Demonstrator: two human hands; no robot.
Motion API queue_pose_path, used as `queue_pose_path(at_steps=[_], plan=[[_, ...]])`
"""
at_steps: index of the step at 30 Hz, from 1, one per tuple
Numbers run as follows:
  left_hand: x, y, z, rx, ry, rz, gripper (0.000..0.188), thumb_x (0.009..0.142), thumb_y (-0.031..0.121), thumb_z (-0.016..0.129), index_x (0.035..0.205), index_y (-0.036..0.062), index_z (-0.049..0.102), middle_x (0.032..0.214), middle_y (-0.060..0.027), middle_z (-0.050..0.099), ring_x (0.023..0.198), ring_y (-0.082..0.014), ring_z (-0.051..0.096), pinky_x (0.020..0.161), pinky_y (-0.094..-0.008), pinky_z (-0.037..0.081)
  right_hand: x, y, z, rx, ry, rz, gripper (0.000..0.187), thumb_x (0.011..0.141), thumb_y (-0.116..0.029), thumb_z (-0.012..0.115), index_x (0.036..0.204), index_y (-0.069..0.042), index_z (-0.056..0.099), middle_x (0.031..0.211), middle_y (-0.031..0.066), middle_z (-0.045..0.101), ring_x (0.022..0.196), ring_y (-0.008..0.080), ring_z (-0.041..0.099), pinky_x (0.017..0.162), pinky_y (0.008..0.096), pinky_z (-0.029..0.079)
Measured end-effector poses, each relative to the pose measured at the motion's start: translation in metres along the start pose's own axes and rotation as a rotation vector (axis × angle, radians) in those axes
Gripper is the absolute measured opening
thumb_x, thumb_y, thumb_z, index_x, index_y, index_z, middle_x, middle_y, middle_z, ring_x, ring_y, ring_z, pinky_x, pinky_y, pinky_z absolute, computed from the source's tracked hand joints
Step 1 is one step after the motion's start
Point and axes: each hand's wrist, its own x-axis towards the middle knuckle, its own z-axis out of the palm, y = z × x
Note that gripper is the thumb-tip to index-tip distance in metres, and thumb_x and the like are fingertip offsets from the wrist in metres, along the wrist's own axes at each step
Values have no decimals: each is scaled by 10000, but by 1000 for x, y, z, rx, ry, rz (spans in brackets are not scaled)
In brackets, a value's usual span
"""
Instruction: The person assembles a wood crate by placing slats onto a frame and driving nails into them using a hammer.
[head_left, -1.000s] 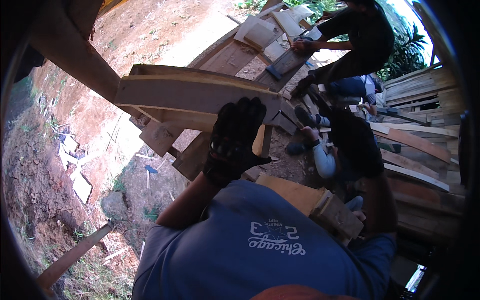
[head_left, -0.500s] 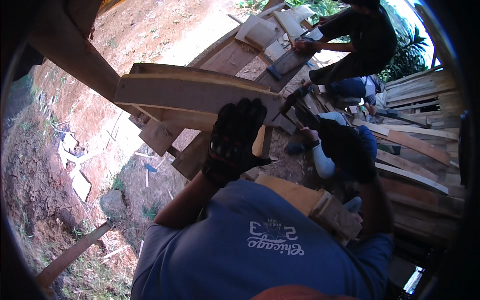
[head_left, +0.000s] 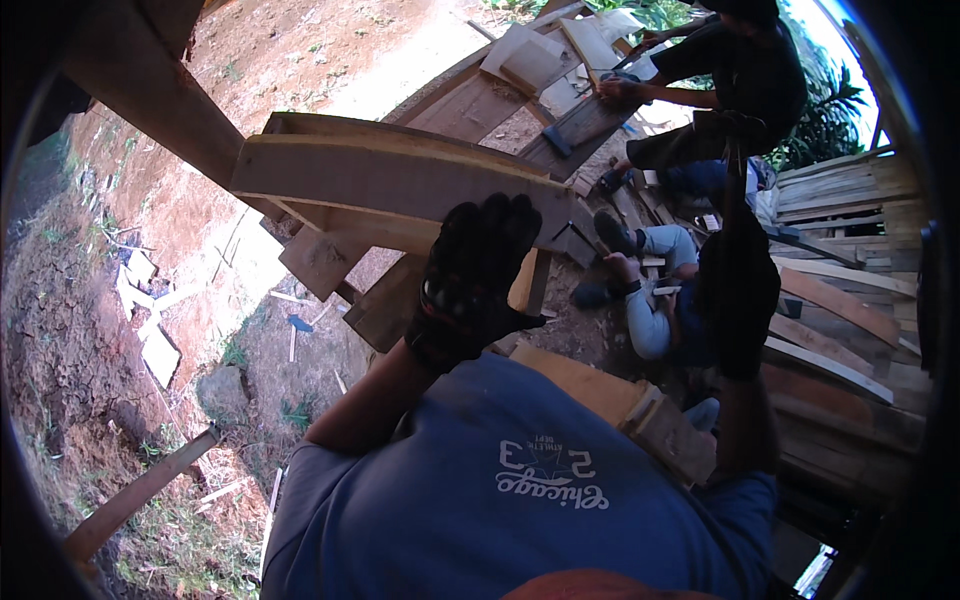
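Observation:
A long wooden piece made of joined boards lies before me, with a pale edge along its side. My left hand, in a black glove, rests on its near side with fingers stretched out and thumb apart. On the right my right hand, also in a black glove, is raised and wrapped round a hammer. The hammer points away from me, its head apart from the boards. Shadow hides much of the grip.
A person in dark clothes bends over planks at the far right. Another person in light trousers sits low beyond the boards. A wooden beam slants in at left; a plank wall stands right.
My right hand has swung the hammer up and to the right, away from the boards' right end. My left hand stays on the wood. The standing person has shifted slightly in view.

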Motion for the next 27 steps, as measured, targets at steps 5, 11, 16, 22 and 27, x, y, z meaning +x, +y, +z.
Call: queue_pose_path(at_steps=[5,11,16,22,27], plan=[[-1,-1,1,-30,-25,-15,1176,539,522,980,1527,65,535,1598,-136,512,1501,-352,446,1252,-558,305,-2,-6,3,0,-200,-36,337,923,-83,734,1244,8,680,1121,156,751,955,281,750,856,369,588],[1,-1,1,-5,-1,-6,1190,532,535,977,1533,69,532,1596,-131,517,1500,-356,447,1247,-560,307,-1,-3,19,73,-241,-40,399,963,-116,718,1333,20,653,1187,163,715,1016,288,719,882,368,558],[-1,-1,1,10,0,-10,1186,541,540,972,1538,73,530,1604,-121,515,1501,-359,444,1244,-569,308,3,5,3,19,-205,5,410,976,-139,715,1346,14,626,1211,164,678,1025,285,684,868,364,529],[-1,-1,2,10,-23,-7,1176,553,547,967,1540,79,532,1616,-123,504,1505,-356,443,1245,-572,308,-13,6,32,449,-197,186,339,979,-185,745,1258,-3,685,1056,154,729,843,298,724,711,336,551],[0,-2,1,6,-8,-4,1179,543,544,974,1534,77,535,1613,-123,505,1499,-354,453,1242,-572,316,-8,14,9,91,-123,162,370,988,-164,711,1315,-3,646,1136,145,690,942,279,682,793,347,537]])
